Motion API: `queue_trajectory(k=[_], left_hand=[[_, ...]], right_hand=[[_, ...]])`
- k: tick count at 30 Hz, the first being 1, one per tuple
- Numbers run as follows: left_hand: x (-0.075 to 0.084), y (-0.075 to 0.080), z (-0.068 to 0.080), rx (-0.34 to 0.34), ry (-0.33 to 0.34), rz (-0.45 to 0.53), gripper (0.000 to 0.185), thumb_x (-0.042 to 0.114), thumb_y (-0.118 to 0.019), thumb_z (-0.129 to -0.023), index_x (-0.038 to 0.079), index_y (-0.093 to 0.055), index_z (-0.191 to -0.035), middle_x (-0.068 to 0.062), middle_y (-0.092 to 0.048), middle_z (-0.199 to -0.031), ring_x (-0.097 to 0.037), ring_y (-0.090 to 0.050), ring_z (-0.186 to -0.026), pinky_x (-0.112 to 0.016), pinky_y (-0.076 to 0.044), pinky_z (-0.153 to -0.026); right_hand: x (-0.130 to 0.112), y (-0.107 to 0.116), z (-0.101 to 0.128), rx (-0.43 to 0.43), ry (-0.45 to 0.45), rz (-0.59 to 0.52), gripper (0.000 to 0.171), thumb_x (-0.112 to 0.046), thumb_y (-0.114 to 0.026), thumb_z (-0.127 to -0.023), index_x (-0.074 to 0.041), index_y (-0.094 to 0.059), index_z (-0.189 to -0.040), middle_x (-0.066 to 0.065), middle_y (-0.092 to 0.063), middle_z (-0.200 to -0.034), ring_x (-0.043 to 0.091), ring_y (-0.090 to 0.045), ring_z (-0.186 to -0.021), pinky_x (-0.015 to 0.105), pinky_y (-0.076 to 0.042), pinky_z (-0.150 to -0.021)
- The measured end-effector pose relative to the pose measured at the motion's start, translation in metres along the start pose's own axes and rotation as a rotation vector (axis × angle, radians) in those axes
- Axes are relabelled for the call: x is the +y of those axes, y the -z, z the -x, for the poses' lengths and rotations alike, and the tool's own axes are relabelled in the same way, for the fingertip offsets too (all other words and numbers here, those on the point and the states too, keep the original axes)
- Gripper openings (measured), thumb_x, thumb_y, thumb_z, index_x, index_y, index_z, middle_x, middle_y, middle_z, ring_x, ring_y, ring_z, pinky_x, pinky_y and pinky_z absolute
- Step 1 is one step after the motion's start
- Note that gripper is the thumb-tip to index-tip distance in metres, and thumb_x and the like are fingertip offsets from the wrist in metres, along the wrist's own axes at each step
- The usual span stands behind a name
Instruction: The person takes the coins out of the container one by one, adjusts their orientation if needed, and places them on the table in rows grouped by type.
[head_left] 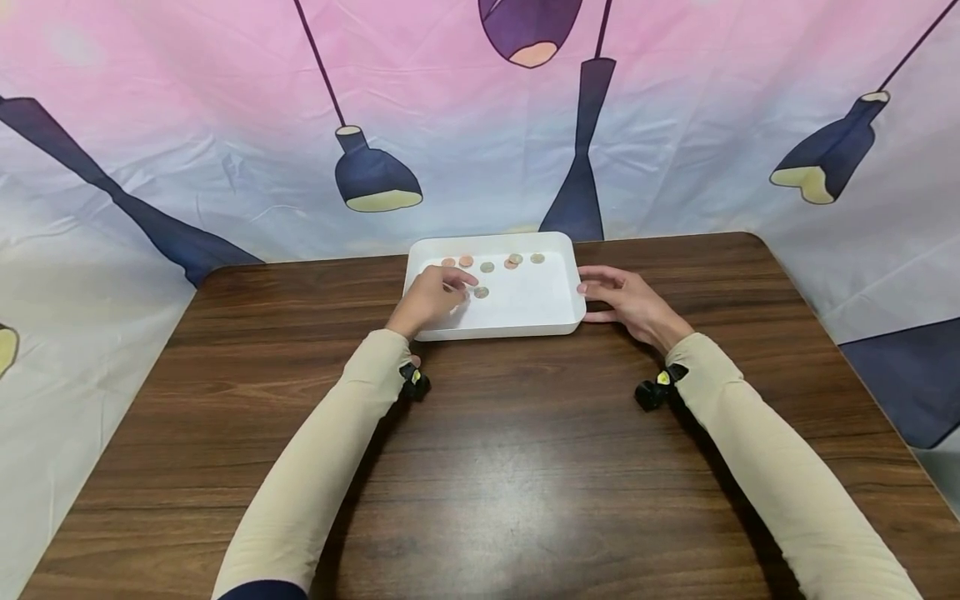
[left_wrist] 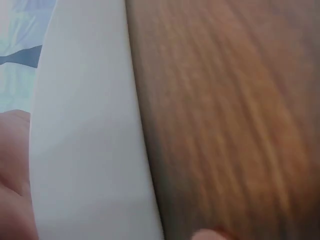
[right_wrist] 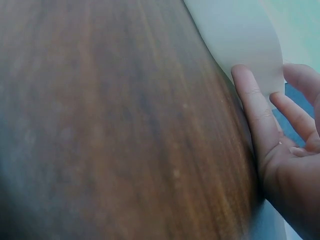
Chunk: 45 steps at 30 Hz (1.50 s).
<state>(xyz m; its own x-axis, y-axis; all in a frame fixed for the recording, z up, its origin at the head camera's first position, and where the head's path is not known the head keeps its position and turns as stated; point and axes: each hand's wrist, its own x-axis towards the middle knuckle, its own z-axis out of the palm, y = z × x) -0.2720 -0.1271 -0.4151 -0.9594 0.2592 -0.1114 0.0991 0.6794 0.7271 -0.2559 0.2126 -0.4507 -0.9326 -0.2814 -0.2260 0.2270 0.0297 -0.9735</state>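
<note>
A shallow white tray point(head_left: 532, 304) sits at the far edge of the table, holding several coins. My left hand point(head_left: 435, 293) reaches over its left side, fingers loosely bent low over the tray floor. Just right of those fingertips lies a silver-coloured coin point(head_left: 482, 292). Other coins, like a copper one point(head_left: 466, 261) and a silver-coloured one point(head_left: 537, 258), lie along the back. My right hand point(head_left: 633, 304) touches the tray's right end with spread fingers; in the right wrist view a straight finger point(right_wrist: 255, 107) lies against the outer wall point(right_wrist: 245, 35).
The brown wooden table point(head_left: 495, 467) stretches out in front of the tray. Close behind it hangs a pastel cloth point(head_left: 472, 167) printed with dark lamps. A small black device point(head_left: 415, 382) is strapped at the left wrist, another point(head_left: 654, 393) at the right.
</note>
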Motion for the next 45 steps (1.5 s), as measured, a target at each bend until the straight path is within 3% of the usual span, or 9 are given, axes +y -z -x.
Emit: queue_trajectory(k=[5,12,15,18,21,25,33,39,45], left_hand=[[0.002,-0.005,-0.007,0.016,0.037,0.121,0.03,0.003,-0.073,-0.093,0.006,-0.076,-0.123,-0.011,-0.063,-0.1,-0.024,-0.054,-0.113,-0.03,-0.044,-0.079],[0.0,-0.011,-0.012,0.031,0.111,0.201,0.034,0.0,-0.079,-0.089,0.006,-0.077,-0.123,-0.015,-0.05,-0.147,-0.022,-0.046,-0.105,-0.029,-0.038,-0.08],[-0.001,-0.013,-0.013,0.046,0.119,0.21,0.033,0.002,-0.08,-0.09,0.008,-0.078,-0.122,-0.015,-0.044,-0.158,-0.021,-0.047,-0.099,-0.03,-0.037,-0.079],[-0.002,-0.015,-0.013,0.055,0.117,0.226,0.03,0.005,-0.081,-0.091,0.009,-0.079,-0.121,-0.015,-0.053,-0.148,-0.019,-0.047,-0.091,-0.029,-0.037,-0.076],[-0.004,-0.017,-0.014,0.054,0.104,0.236,0.029,0.006,-0.081,-0.091,0.008,-0.079,-0.121,-0.01,-0.058,-0.114,-0.017,-0.046,-0.084,-0.029,-0.038,-0.074],[-0.004,-0.019,-0.015,0.064,0.087,0.209,0.029,0.008,-0.081,-0.092,0.008,-0.079,-0.121,-0.004,-0.052,-0.1,-0.015,-0.046,-0.084,-0.027,-0.038,-0.073],[0.0,-0.018,-0.016,0.044,0.088,0.053,0.029,0.017,-0.077,-0.097,0.015,-0.079,-0.126,-0.011,-0.057,-0.118,-0.021,-0.048,-0.092,-0.033,-0.039,-0.079],[0.001,-0.015,-0.018,-0.002,0.105,0.007,0.023,0.02,-0.075,-0.099,0.016,-0.079,-0.122,-0.012,-0.048,-0.153,-0.023,-0.049,-0.098,-0.037,-0.041,-0.086],[0.007,-0.004,-0.025,-0.066,0.082,-0.054,0.019,0.017,-0.075,-0.098,0.01,-0.076,-0.116,-0.011,-0.057,-0.148,-0.022,-0.05,-0.094,-0.035,-0.042,-0.086]], right_hand=[[0.0,0.001,0.001,0.001,-0.012,0.007,0.058,-0.017,-0.064,-0.107,-0.005,-0.042,-0.16,0.008,-0.061,-0.132,0.014,-0.068,-0.109,0.036,-0.062,-0.09],[0.001,0.0,0.0,-0.007,-0.009,0.012,0.058,-0.018,-0.064,-0.108,-0.005,-0.042,-0.16,0.006,-0.061,-0.13,0.014,-0.068,-0.11,0.036,-0.062,-0.09],[0.0,0.0,0.001,-0.005,-0.006,0.019,0.058,-0.019,-0.064,-0.108,-0.005,-0.042,-0.16,0.007,-0.061,-0.131,0.014,-0.067,-0.11,0.035,-0.062,-0.09],[0.001,0.0,0.002,-0.004,-0.011,0.02,0.059,-0.019,-0.064,-0.108,-0.005,-0.042,-0.16,0.01,-0.059,-0.135,0.014,-0.067,-0.111,0.036,-0.062,-0.09],[0.002,0.0,0.004,0.0,-0.024,0.022,0.058,-0.019,-0.063,-0.108,-0.005,-0.041,-0.16,0.014,-0.057,-0.139,0.013,-0.067,-0.11,0.036,-0.062,-0.09],[0.002,0.001,0.004,0.001,-0.023,0.026,0.058,-0.018,-0.063,-0.108,-0.005,-0.041,-0.16,0.017,-0.055,-0.142,0.013,-0.067,-0.111,0.036,-0.062,-0.091],[-0.001,0.0,0.003,-0.011,-0.01,0.032,0.059,-0.019,-0.064,-0.108,-0.005,-0.041,-0.16,0.013,-0.057,-0.138,0.013,-0.066,-0.112,0.035,-0.062,-0.09],[0.0,-0.001,0.002,-0.016,-0.023,0.021,0.06,-0.019,-0.064,-0.107,-0.005,-0.041,-0.16,0.006,-0.062,-0.131,0.013,-0.067,-0.111,0.035,-0.061,-0.091],[-0.003,-0.001,0.001,-0.01,-0.021,0.01,0.059,-0.019,-0.066,-0.107,-0.005,-0.042,-0.159,0.005,-0.061,-0.131,0.014,-0.068,-0.108,0.034,-0.062,-0.089]])
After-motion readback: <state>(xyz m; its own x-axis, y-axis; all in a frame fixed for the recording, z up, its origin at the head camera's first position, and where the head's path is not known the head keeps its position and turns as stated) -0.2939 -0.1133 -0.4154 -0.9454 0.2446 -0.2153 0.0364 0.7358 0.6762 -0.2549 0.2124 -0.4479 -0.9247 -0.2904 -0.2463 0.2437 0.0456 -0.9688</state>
